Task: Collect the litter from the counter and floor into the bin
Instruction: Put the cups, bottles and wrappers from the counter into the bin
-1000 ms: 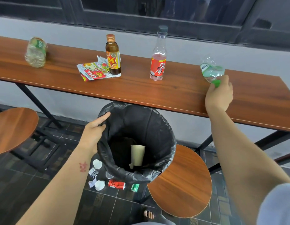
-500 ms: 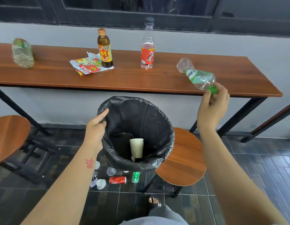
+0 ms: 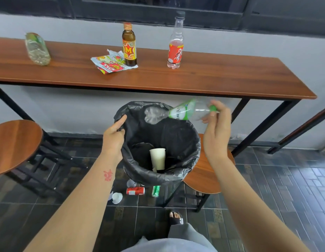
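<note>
My left hand (image 3: 113, 137) grips the left rim of the bin (image 3: 187, 171), which is lined with a black bag and has a paper cup (image 3: 157, 158) inside. A clear crushed bottle with a green label (image 3: 178, 112) lies level above the bin's mouth. My right hand (image 3: 217, 130) pinches it at its green cap end. On the counter (image 3: 212, 79) remain a brown glass bottle (image 3: 129, 44), a red-labelled plastic bottle (image 3: 175, 44), a crumpled wrapper (image 3: 111, 64) and a crushed clear bottle (image 3: 37, 49). On the floor lie a red can (image 3: 135, 190), a green can (image 3: 155, 191) and white cups (image 3: 117, 197).
A round wooden stool (image 3: 14, 144) stands at the left, and another (image 3: 203, 177) sits right behind the bin. The counter's black legs (image 3: 263, 126) slant down at the right. My sandalled foot (image 3: 175, 217) is on the dark tiled floor.
My right hand lifted the green-labelled bottle off the counter's right end and carried it down and left over the bin. My left hand stayed on the bin's rim.
</note>
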Demonstrator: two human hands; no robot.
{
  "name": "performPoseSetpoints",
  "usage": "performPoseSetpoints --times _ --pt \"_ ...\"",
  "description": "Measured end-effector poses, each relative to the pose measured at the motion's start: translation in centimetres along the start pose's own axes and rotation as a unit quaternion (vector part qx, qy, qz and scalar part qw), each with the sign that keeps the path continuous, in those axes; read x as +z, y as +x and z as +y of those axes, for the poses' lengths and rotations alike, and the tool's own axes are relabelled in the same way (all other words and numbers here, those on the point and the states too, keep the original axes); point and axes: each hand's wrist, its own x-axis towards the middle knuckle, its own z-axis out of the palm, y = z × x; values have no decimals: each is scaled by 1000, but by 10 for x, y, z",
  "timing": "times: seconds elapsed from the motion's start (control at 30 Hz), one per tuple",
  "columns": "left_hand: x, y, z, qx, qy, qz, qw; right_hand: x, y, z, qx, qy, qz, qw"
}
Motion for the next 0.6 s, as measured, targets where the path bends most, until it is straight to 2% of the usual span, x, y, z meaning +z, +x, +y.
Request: performPoseSetpoints --times 0.13,0.3,0.47,0.6 --pt "-14 -3 2 11 0 -1 1000 23 -26 14 -12 -120 -200 972" --pt "-32 0 3 12 13 10 1000 39 -37 25 -43 -221 -346 911" --pt "-40 6 4 13 17 21 1000 48 -28 19 -75 -257 -379 886" --pt "-40 12 8 14 19 31 999 56 -10 15 -99 -219 -295 925"
